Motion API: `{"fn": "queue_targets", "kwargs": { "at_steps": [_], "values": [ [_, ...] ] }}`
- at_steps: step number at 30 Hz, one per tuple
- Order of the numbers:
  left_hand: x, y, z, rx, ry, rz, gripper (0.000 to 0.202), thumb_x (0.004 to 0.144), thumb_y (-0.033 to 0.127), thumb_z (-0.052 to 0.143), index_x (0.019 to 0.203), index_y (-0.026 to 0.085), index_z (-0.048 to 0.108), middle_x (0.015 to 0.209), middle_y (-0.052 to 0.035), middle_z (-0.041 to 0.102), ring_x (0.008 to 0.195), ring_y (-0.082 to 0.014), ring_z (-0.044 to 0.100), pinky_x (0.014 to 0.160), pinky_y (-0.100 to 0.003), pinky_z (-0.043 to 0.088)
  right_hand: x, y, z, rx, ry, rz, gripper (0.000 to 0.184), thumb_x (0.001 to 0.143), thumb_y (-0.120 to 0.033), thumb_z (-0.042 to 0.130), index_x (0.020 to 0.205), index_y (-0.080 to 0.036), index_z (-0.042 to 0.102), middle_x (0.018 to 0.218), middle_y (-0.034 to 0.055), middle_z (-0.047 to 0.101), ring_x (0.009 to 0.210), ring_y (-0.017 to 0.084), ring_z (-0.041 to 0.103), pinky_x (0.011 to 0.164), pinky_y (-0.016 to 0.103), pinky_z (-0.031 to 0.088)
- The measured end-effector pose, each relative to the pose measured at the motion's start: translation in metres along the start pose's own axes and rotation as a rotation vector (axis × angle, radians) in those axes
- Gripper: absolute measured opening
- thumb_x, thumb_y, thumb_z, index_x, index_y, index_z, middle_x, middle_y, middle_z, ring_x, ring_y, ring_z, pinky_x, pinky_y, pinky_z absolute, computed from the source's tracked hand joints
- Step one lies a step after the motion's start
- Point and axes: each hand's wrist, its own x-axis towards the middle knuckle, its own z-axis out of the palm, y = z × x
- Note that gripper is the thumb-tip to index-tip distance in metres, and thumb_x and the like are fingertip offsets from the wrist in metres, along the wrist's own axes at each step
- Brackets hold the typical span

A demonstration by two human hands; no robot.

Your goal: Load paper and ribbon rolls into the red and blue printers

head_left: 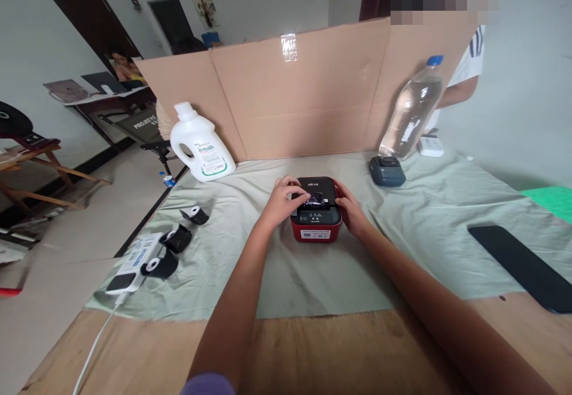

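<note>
A small red label printer with a black lid (316,222) stands on the pale green cloth (286,276) in the middle of the table. My left hand (282,199) rests on its top left, fingers curled over the lid. Against the printer's right side my right hand (349,209) is pressed, its fingers wrapped round the body. Both hands grip the printer.
Three black paper rolls (179,239) and a white power strip (134,264) lie at the left. A white detergent jug (201,145), a clear water bottle (411,112) leaning on a dark blue printer (386,171), and a cardboard screen (308,94) stand behind. A black phone (522,267) lies right. Another person's arm (460,91) shows behind the screen.
</note>
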Motion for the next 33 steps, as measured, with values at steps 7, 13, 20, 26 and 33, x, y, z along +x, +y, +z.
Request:
{"fn": "queue_targets", "kwargs": {
  "at_steps": [7,13,20,26,33],
  "values": [
    [-0.003,-0.012,-0.011,-0.137,0.005,-0.128,0.016,0.087,0.034,0.064,0.081,0.024,0.075,0.126,-0.0056,0.060,0.126,-0.0244,0.049,0.112,-0.043,0.035,-0.001,0.005,-0.003,-0.028,-0.018,-0.029,0.056,0.078,-0.027,0.056,0.134,-0.031,0.056,0.144,-0.0036,0.056,0.141,0.027,0.042,0.119,0.046,0.031],
    [-0.011,-0.029,-0.017,-0.514,-0.198,-0.372,0.066,0.082,0.027,0.064,0.145,0.037,0.046,0.157,-0.0001,0.037,0.146,-0.0253,0.032,0.116,-0.041,0.032,-0.003,0.006,-0.002,-0.008,0.015,-0.001,0.056,0.079,-0.031,0.057,0.134,-0.030,0.056,0.146,-0.0029,0.054,0.141,0.027,0.042,0.119,0.046,0.032],
    [-0.021,-0.035,0.001,-0.927,-0.324,-0.529,0.092,0.083,0.031,0.061,0.157,0.039,0.007,0.166,0.0053,0.013,0.152,-0.0246,0.021,0.124,-0.044,0.018,-0.002,0.007,-0.002,0.026,0.009,0.022,0.058,0.076,-0.026,0.056,0.134,-0.029,0.057,0.144,-0.0025,0.057,0.139,0.027,0.044,0.118,0.046,0.033],
    [-0.025,-0.037,0.004,-0.998,-0.328,-0.525,0.091,0.083,0.031,0.063,0.155,0.043,0.010,0.166,0.0088,0.008,0.152,-0.0254,0.020,0.123,-0.046,0.019,0.001,0.009,-0.005,-0.046,-0.011,-0.017,0.060,0.074,-0.026,0.057,0.134,-0.030,0.058,0.143,-0.0034,0.057,0.139,0.028,0.044,0.119,0.046,0.032],
    [-0.028,-0.038,0.004,-0.982,-0.323,-0.514,0.079,0.085,0.039,0.062,0.154,0.042,0.023,0.165,0.0067,0.019,0.151,-0.0261,0.024,0.122,-0.046,0.023,-0.005,0.012,-0.005,-0.003,-0.009,0.014,0.055,0.082,-0.041,0.061,0.136,-0.031,0.057,0.145,-0.0018,0.055,0.139,0.026,0.045,0.117,0.045,0.034]
  ]
}}
